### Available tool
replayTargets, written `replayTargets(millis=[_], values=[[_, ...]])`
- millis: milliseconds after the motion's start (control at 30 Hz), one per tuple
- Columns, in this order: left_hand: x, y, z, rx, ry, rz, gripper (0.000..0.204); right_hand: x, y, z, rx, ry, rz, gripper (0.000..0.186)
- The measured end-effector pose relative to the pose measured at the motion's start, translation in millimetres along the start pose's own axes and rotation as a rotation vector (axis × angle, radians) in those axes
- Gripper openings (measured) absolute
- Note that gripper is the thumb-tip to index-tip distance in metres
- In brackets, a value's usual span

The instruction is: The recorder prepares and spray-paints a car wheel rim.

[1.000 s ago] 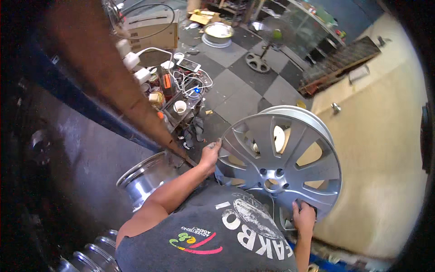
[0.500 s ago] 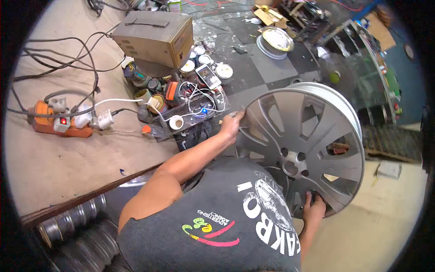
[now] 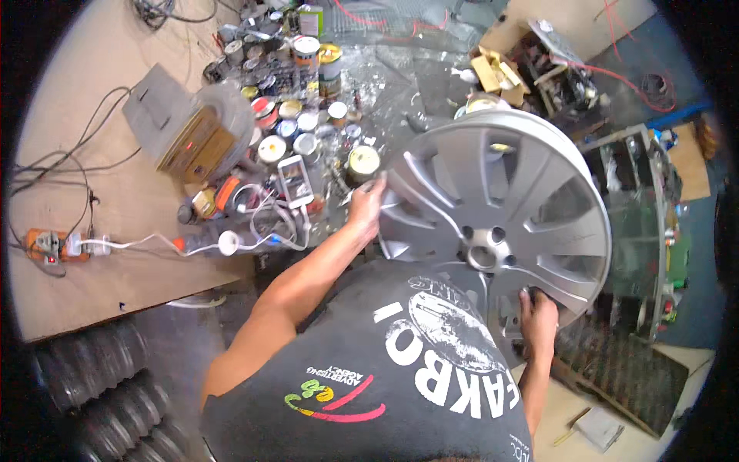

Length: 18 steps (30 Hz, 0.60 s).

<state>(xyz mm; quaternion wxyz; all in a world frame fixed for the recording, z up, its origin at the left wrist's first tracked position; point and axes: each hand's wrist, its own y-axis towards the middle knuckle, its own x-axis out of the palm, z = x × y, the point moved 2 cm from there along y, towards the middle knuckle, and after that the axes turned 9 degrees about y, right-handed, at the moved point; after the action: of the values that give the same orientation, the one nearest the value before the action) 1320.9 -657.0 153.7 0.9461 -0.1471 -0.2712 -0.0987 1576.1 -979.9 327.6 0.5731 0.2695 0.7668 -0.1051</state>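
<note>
A large silver-grey car wheel rim (image 3: 450,169) is held up in front of my body, its spoked face tilted toward me. My left hand (image 3: 367,206) grips its left edge, with the thumb on the face side and the other fingers mostly hidden. At the lower right, my right hand (image 3: 541,319) is closed on the rim near a gap between spokes; a small dark thing shows by its fingertips, too unclear to name. Close to my left hand stands an open can with pale contents (image 3: 363,162).
On the left, a bench (image 3: 177,285) holds an orange power strip (image 3: 58,245), cables and a brown box-shaped device (image 3: 196,142). A white phone (image 3: 295,181) lies beside several paint cans (image 3: 272,148). A rack (image 3: 639,231) stands right, above a dark grating (image 3: 623,369). Ribbed dark cylinders (image 3: 88,358) lie lower left.
My view and body have turned right, so the bench items appear farther left. Both hands keep their hold on the wheel rim, which now covers most of another wheel behind it.
</note>
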Motion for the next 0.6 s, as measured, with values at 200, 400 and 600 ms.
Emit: replayTargets(millis=[200,400,600], values=[[22.2,82.3,-30.3,0.014,-0.095,0.214,0.042,1.0,180.7,23.9,-0.208,0.019,-0.128,0.031],[74.4,202.0,16.7,0.014,-0.111,0.353,0.042,11.0,361.4,6.1,-0.231,-0.033,-0.193,0.033],[160.3,349.0,93.5,-0.069,-0.091,0.266,0.045,-23.5,516.0,-26.1,-0.252,0.022,-0.128,0.033]])
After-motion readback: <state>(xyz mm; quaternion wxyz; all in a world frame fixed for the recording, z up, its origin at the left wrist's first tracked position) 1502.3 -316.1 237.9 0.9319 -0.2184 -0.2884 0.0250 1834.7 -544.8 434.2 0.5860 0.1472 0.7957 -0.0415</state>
